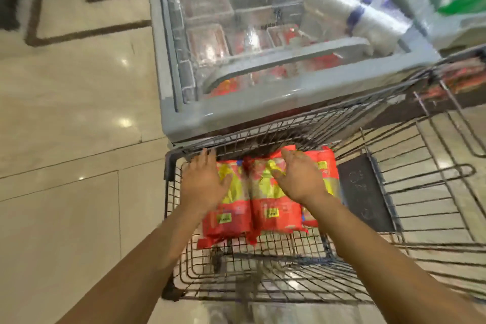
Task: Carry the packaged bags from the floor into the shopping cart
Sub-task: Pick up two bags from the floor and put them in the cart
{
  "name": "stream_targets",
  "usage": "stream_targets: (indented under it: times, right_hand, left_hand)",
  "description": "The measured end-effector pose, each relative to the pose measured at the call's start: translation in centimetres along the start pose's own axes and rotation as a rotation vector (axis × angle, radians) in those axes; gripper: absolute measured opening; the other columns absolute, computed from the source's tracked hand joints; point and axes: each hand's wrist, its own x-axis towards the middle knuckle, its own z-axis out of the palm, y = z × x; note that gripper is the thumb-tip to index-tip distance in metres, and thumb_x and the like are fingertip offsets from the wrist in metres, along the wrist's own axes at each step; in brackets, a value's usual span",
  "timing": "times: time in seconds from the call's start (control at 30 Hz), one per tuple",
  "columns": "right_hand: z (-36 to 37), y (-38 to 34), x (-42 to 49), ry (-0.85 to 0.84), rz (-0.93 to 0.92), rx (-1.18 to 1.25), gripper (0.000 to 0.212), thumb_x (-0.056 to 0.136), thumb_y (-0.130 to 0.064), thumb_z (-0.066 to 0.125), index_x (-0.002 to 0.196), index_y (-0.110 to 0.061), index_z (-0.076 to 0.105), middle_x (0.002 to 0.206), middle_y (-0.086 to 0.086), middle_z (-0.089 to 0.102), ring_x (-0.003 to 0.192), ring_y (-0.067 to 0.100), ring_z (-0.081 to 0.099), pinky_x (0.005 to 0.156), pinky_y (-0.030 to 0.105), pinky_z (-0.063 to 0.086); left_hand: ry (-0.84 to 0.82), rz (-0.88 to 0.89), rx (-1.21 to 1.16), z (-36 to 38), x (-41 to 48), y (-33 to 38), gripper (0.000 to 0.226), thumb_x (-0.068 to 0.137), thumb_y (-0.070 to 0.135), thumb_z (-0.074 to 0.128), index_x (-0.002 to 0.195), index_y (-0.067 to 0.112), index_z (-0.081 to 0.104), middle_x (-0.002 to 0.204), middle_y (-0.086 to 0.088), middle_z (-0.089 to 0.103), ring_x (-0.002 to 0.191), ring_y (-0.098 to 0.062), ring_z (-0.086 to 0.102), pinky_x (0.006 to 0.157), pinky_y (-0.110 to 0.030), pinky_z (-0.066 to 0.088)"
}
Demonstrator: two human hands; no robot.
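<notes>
Seen from the head camera, the likeliest trouble is the packaged bags (265, 208) sliding over the wire floor of the shopping cart (263, 273) if it gets jolted, since they lie loose, side by side at its front end. A knuckle might also catch the cart's front rim. The left hand (203, 184) and right hand (299, 179) hover over the bags inside the cart, fingers straight and spread, gripping nothing. Blur hides whether they touch the bags.

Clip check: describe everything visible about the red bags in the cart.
The red bags are glossy plastic packs with yellow panels, at least three, lying flat side by side on the wire floor of the shopping cart, at its far end. The left hand and right hand, both open, spread over them; contact unclear.
</notes>
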Motion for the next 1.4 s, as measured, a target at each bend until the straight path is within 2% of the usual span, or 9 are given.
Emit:
stream_targets:
  times: [0.2,0.3,0.43,0.53,0.6,0.7,1.0,1.2,1.4]
  right_hand:
    - [-12.8,-10.9,-11.7,0.290,-0.225,-0.131,0.068,0.096,-0.052,0.053,0.153,-0.017,0.038,0.154,0.014,0.044,0.144,0.033,0.038,0.117,0.047,0.030]
    - [-16.6,-17.1,-16.6,0.365,-0.355,-0.144,0.070,0.098,-0.054,0.049,0.157,-0.021,0.030,0.162,0.012,0.033,0.151,0.033,0.027,0.121,0.048,0.022]
    - [-19.0,-25.9,-21.9,0.435,-0.550,-0.176,0.072,0.098,-0.059,0.048,0.158,-0.024,0.029,0.163,0.010,0.033,0.151,0.032,0.029,0.122,0.051,0.022]
    - [-18.9,-32.1,-25.2,0.448,-0.698,-0.178,0.074,0.096,-0.059,0.053,0.157,-0.023,0.034,0.160,0.009,0.039,0.149,0.032,0.034,0.121,0.052,0.024]
    - [-18.2,-36.3,-27.1,0.399,-0.799,-0.197,0.075,0.099,-0.060,0.046,0.160,-0.026,0.023,0.166,0.007,0.028,0.153,0.029,0.024,0.124,0.049,0.016]
    - [-17.0,-42.2,-30.7,0.331,-0.955,-0.198,0.073,0.101,-0.062,0.037,0.162,-0.030,0.013,0.170,0.003,0.016,0.156,0.026,0.013,0.125,0.047,0.010]
    - [-11.4,-51.9,-43.3,0.201,-1.495,-0.297,0.074,0.101,-0.062,0.035,0.162,-0.027,0.015,0.169,0.004,0.018,0.155,0.025,0.017,0.124,0.046,0.014]
    - [-8.5,-51.8,-49.6,0.059,-1.803,-0.337,0.074,0.099,-0.064,0.031,0.161,-0.027,0.016,0.169,0.002,0.020,0.156,0.022,0.014,0.123,0.043,0.016]
    - [-7.0,-48.6,-55.4,-0.141,-2.063,-0.320,0.076,0.101,-0.061,0.040,0.163,-0.028,0.010,0.170,0.002,0.014,0.156,0.021,0.011,0.126,0.043,0.009]
  left_hand:
    - [0.277,0.156,0.169,-15.5,-10.0,0.4,0.087,0.087,0.065,0.024,0.151,0.010,0.047,0.155,-0.017,0.046,0.139,-0.039,0.047,0.113,-0.053,0.039]
    - [0.351,0.124,0.158,-22.3,-16.0,-1.8,0.085,0.091,0.064,0.024,0.155,0.011,0.041,0.157,-0.015,0.044,0.142,-0.036,0.043,0.116,-0.051,0.036]
    - [0.462,-0.026,0.190,-28.6,-23.2,-7.3,0.079,0.101,0.062,0.036,0.163,0.019,0.014,0.170,-0.008,0.020,0.155,-0.029,0.020,0.125,-0.045,0.019]
    - [0.530,-0.187,0.203,-31.5,-28.7,-12.1,0.078,0.102,0.063,0.033,0.163,0.022,0.009,0.171,-0.005,0.015,0.156,-0.028,0.017,0.126,-0.046,0.019]
    - [0.566,-0.303,0.209,-32.8,-32.4,-15.2,0.078,0.102,0.064,0.032,0.163,0.023,0.009,0.171,-0.005,0.014,0.156,-0.028,0.017,0.126,-0.047,0.019]
    - [0.614,-0.478,0.193,-33.5,-38.4,-19.3,0.077,0.102,0.064,0.031,0.164,0.024,0.006,0.172,-0.005,0.011,0.157,-0.029,0.014,0.126,-0.047,0.016]
    - [0.686,-0.975,0.144,-30.7,-54.7,-25.0,0.079,0.102,0.062,0.034,0.164,0.022,0.005,0.171,-0.007,0.012,0.156,-0.029,0.014,0.125,-0.045,0.016]
    - [0.722,-1.285,0.114,-27.4,-63.3,-20.7,0.077,0.101,0.059,0.039,0.163,0.021,0.013,0.169,-0.004,0.019,0.153,-0.028,0.020,0.123,-0.045,0.021]
    - [0.685,-1.631,0.095,-23.7,-69.5,-13.1,0.078,0.101,0.058,0.040,0.162,0.019,0.013,0.168,-0.008,0.022,0.152,-0.030,0.024,0.124,-0.044,0.020]
